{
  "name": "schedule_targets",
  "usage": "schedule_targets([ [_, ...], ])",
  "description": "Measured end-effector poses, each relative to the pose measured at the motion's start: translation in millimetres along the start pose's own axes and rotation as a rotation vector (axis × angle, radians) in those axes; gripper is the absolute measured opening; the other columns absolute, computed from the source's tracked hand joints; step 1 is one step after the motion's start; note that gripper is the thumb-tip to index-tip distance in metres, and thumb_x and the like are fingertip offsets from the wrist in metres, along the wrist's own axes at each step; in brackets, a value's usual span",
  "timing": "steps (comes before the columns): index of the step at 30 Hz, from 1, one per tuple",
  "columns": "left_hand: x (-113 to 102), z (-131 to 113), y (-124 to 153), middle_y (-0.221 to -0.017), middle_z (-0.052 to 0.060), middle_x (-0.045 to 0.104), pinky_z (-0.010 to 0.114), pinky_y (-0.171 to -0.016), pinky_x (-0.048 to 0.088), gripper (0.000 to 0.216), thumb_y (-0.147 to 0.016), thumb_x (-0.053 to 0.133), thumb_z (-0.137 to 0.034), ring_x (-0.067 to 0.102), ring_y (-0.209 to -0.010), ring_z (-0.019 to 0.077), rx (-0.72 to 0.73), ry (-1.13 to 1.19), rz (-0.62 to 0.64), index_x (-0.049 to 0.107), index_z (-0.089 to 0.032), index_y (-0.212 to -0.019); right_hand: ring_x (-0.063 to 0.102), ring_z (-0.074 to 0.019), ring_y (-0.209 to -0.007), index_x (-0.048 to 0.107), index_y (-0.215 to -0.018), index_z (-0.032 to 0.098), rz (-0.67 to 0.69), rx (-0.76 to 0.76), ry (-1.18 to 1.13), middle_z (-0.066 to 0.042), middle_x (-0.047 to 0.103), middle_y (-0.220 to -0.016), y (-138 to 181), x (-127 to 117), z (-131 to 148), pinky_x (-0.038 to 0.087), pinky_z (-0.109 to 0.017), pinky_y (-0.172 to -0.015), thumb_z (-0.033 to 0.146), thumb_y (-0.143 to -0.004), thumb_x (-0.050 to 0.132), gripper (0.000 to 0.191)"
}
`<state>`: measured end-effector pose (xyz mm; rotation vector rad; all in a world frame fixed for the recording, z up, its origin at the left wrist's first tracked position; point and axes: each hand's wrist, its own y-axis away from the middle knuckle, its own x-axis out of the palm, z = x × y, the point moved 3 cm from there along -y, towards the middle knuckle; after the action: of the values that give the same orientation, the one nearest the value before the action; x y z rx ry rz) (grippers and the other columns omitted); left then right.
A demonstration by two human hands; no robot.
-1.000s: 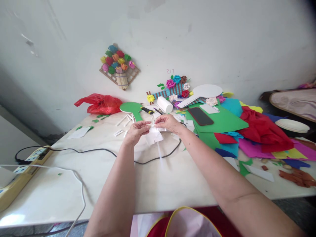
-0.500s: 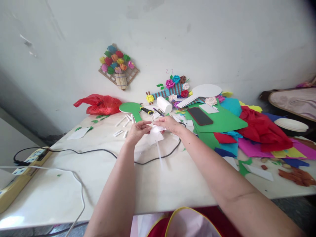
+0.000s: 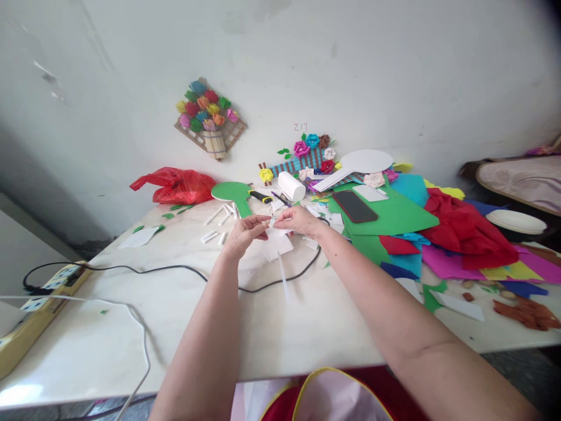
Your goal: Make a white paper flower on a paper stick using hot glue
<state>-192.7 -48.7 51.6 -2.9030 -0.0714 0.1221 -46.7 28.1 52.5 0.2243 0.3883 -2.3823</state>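
My left hand (image 3: pixel 245 234) and my right hand (image 3: pixel 298 220) meet over the middle of the table, fingertips pinched close together. Between them is a small piece of thin white paper (image 3: pixel 272 223), partly covered by the fingers. Just below my hands lies a white paper square (image 3: pixel 279 245). A clear glue stick (image 3: pixel 283 272) juts out from under that square toward me; what it is attached to is hidden. Beyond the fingers are a yellow and black utility knife (image 3: pixel 261 197), a purple pen (image 3: pixel 280 199) and a white roll (image 3: pixel 291 186). Short white sticks (image 3: pixel 214 215) lie left of my hands.
A black cord (image 3: pixel 175 267) crosses the table from the power strip (image 3: pixel 48 310). Left back sits a red plastic bag (image 3: pixel 179 186). On the right are green foam sheets (image 3: pixel 403 219), a phone (image 3: pixel 355 206), red cloth-like material (image 3: pixel 468 231) and paper flowers (image 3: pixel 302 148) behind.
The thin white paper between my fingertips looks smaller and more gathered than before, and more of the white square beneath shows. My arms have barely moved.
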Motion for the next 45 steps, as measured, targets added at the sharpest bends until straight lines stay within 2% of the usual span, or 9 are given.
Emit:
schedule_targets([
  [7, -2, 3, -1, -0.067, 0.002, 0.063, 0.023, -0.056, 0.047, 0.045, -0.055, 0.076, -0.030, 0.055, -0.055, 0.0094, -0.101, -0.026, 0.107, 0.064, -0.012, -0.094, 0.042, -0.0060, -0.044, 0.068, -0.069, 0.012, 0.092, -0.002, 0.151, 0.002, 0.052, -0.051, 3, 7, 9, 0.035, -0.019, -0.042, 0.030, -0.062, 0.065, 0.020],
  [15, -3, 0, -1, -0.061, 0.000, 0.062, 0.027, -0.060, 0.048, 0.049, -0.056, 0.075, -0.030, 0.057, -0.054, 0.0114, -0.052, -0.040, 0.136, 0.060, -0.013, -0.099, 0.041, -0.0056, -0.046, 0.066, -0.079, 0.012, 0.106, -0.111, 0.243, 0.002, 0.053, -0.058, 7, 5, 24, 0.035, -0.019, -0.044, 0.033, -0.069, 0.060, 0.024],
  [20, 2, 1, -3, -0.057, 0.000, 0.060, 0.023, -0.053, 0.042, 0.038, -0.056, 0.074, -0.032, 0.053, -0.052, 0.0098, -0.054, -0.120, 0.084, 0.065, -0.011, -0.086, 0.051, -0.0086, -0.063, 0.062, -0.080, 0.013, 0.017, -0.285, 0.329, -0.002, 0.061, -0.081, 3, 4, 32, 0.040, -0.021, -0.058, 0.023, -0.070, 0.058, 0.015],
  [23, 5, -1, -3, -0.056, 0.000, 0.060, 0.021, -0.051, 0.040, 0.028, -0.058, 0.072, -0.032, 0.052, -0.051, 0.0093, -0.055, -0.192, 0.086, 0.067, -0.012, -0.076, 0.052, -0.0097, -0.067, 0.061, -0.076, 0.013, -0.054, -0.343, 0.350, -0.001, 0.060, -0.077, 1, 3, 32, 0.041, -0.022, -0.063, 0.019, -0.067, 0.061, 0.011],
  [27, 3, -5, -2, -0.060, 0.004, 0.063, 0.022, -0.055, 0.045, 0.020, -0.057, 0.072, -0.027, 0.057, -0.053, 0.0115, -0.085, -0.183, 0.063, 0.068, -0.011, -0.069, 0.046, -0.0068, -0.049, 0.059, -0.084, 0.015, -0.124, -0.244, 0.184, 0.004, 0.054, -0.061, -2, -3, 26, 0.038, -0.019, -0.049, 0.022, -0.069, 0.059, 0.017],
  [33, -17, -1, -6, -0.055, 0.003, 0.061, 0.025, -0.053, 0.050, 0.017, -0.053, 0.073, -0.017, 0.060, -0.049, 0.0151, -0.116, 0.052, -0.265, 0.063, -0.010, -0.065, 0.041, -0.0049, -0.037, 0.054, -0.079, 0.015, -0.433, -0.076, -0.009, 0.004, 0.054, -0.052, -8, -26, 13, 0.036, -0.018, -0.040, 0.019, -0.074, 0.052, 0.007],
  [37, -28, 7, -11, -0.054, 0.004, 0.060, 0.025, -0.056, 0.052, 0.010, -0.057, 0.065, -0.010, 0.062, -0.051, 0.0153, -0.180, 0.273, -0.536, 0.058, -0.010, -0.064, 0.053, -0.0095, -0.049, 0.060, -0.084, 0.014, -0.493, 0.029, 0.254, -0.001, 0.062, -0.064, -8, -32, 1, 0.043, -0.021, -0.049, 0.015, -0.074, 0.047, 0.016],
  [41, -33, 14, -7, -0.059, 0.006, 0.062, 0.025, -0.056, 0.052, 0.012, -0.058, 0.062, -0.008, 0.064, -0.057, 0.0173, -0.194, 0.366, -0.663, 0.054, -0.012, -0.066, 0.061, -0.0182, -0.079, 0.065, -0.092, 0.017, -0.427, 0.027, 0.755, -0.007, 0.068, -0.084, -2, -23, 0, 0.045, -0.027, -0.071, 0.015, -0.072, 0.049, 0.026],
  [45, -30, 24, 3, -0.062, 0.005, 0.063, 0.022, -0.056, 0.050, 0.012, -0.060, 0.062, -0.012, 0.065, -0.060, 0.0159, -0.146, 0.394, -0.679, 0.057, -0.012, -0.071, 0.058, -0.0234, -0.094, 0.061, -0.106, 0.019, -0.210, 0.063, 1.069, -0.010, 0.065, -0.100, 5, -5, 4, 0.042, -0.029, -0.077, 0.019, -0.070, 0.053, 0.037],
])
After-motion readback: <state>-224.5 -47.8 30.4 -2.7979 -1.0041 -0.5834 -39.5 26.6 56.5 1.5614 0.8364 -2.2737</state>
